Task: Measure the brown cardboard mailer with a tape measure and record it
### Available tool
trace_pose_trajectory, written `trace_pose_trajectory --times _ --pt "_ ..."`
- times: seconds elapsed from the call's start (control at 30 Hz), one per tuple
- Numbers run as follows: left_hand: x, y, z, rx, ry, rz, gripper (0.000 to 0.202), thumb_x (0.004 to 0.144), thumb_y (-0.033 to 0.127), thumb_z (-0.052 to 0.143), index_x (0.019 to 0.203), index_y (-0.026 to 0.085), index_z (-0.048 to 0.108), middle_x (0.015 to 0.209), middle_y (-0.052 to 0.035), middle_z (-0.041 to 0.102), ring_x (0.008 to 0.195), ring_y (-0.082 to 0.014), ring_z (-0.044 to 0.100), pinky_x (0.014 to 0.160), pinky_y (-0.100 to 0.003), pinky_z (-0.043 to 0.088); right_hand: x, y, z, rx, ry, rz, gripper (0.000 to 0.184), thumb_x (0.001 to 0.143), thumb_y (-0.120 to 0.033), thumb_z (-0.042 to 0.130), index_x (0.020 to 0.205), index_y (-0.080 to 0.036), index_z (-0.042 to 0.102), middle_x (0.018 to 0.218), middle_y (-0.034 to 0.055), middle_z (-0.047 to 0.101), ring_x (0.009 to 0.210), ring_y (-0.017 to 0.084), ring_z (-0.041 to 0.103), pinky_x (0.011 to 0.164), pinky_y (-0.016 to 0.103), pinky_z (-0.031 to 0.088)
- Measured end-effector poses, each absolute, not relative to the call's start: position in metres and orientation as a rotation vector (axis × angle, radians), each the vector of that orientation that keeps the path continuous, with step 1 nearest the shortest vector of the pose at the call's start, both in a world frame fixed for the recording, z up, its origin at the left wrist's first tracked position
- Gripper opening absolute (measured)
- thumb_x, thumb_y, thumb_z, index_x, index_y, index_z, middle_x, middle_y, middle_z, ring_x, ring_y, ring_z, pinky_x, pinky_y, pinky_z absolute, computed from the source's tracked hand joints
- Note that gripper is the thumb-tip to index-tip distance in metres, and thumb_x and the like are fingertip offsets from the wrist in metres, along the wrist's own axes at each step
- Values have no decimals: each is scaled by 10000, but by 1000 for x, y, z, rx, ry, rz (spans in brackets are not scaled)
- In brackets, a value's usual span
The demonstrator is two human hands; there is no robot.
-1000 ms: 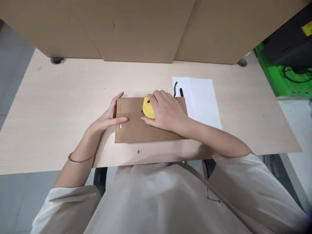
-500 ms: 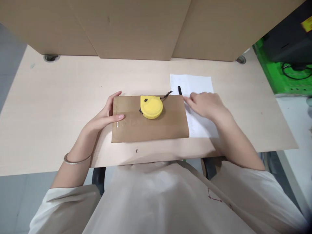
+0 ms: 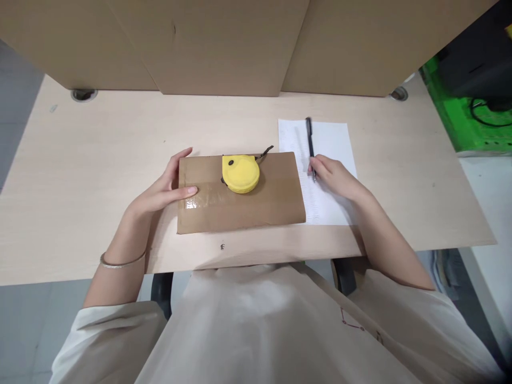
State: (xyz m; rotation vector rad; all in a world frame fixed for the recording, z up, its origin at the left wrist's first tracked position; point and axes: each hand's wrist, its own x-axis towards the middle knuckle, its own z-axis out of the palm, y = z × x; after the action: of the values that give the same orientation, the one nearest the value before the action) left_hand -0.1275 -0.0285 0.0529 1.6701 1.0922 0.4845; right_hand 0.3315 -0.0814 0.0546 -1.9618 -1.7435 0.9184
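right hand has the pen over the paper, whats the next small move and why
Probably lower the pen tip onto the paper and write. The right hand grips the pen with its tip close above the printed sheet, the yellow tape measure lies unheld on the cardboard box, and the left hand rests on the box's left edge.

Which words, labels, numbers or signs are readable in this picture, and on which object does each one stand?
No text can be read here.
On the sheet of paper, under the right hand holding the pen: faint printed lines, too small to read.
On the cardboard box: small pale marks near its left edge, blurred.
On the yellow tape measure: no label visible.
On the shirt: a small red line emblem, no legible letters.
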Motion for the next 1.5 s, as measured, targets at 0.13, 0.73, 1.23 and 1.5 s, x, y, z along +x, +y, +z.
trace_pose_trajectory --times 0.13,0.73,1.23,1.5 --pt "-129 -31 50 1703 1128 524 1196 848 726 861 1790 299 260 1703 -207 510 1552 -489 559 1257 -714 532 325 -90 42 -1568 -1198 1103 475 979 -681 742 901 -254 551 622 -39 543 482 129 481 499 271 441" --pt "-155 -66 65 1903 1043 360 1547 630 789 1000 1844 339 152 1524 -123 682 1404 -471 663 1153 -649 624 271 -83 80 -1710 -1225 976 394 1156 -649 505 1214 -261 475 1082 104 748 1016 264 838 701 309 632" --pt "-44 -154 74 2230 1783 311 1300 691 988 794 1703 216 528 1124 -134 661 902 -314 681 584 -354 489 209 86 54 -1346 -1493 1040 456 1150 -696 571 1059 -267 445 900 22 680 947 225 807 752 293 573" --pt "-47 -169 71 2658 1675 586 1218 809 1040 608 1681 192 559 1266 -222 721 1209 -460 706 960 -600 613 282 5 73 -1340 -1463 881 412 1091 -605 698 977 -283 468 834 -26 558 583 102 454 593 292 429"
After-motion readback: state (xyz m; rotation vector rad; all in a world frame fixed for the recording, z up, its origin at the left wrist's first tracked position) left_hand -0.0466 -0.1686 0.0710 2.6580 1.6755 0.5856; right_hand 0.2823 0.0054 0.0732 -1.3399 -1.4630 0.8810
